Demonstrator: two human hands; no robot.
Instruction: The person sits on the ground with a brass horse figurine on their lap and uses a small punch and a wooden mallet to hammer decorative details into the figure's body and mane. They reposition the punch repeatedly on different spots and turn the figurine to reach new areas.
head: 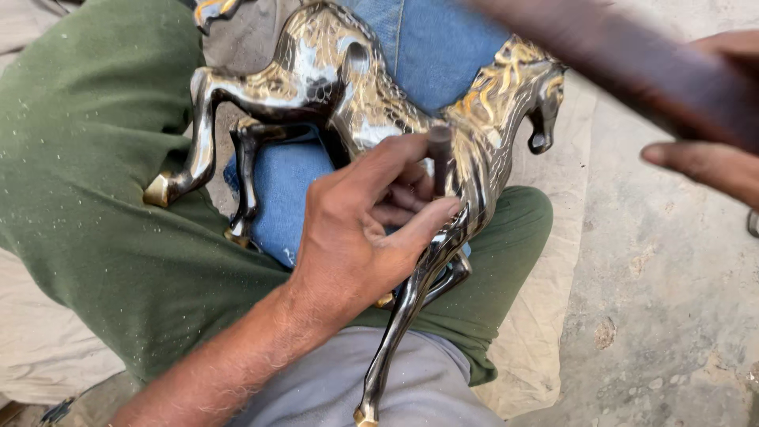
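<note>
A shiny dark metal horse figure with gold patterning lies on its side across my lap, on a blue cloth. My left hand rests on the horse's chest and pinches a short dark metal punch upright against it. At the upper right my right hand grips a dark wooden handle, blurred by motion, raised above and to the right of the punch. The handle's head is out of frame.
My green trousers fill the left and centre. A grey cloth lies at the bottom. A beige sheet covers the ground under me, and bare concrete floor lies to the right.
</note>
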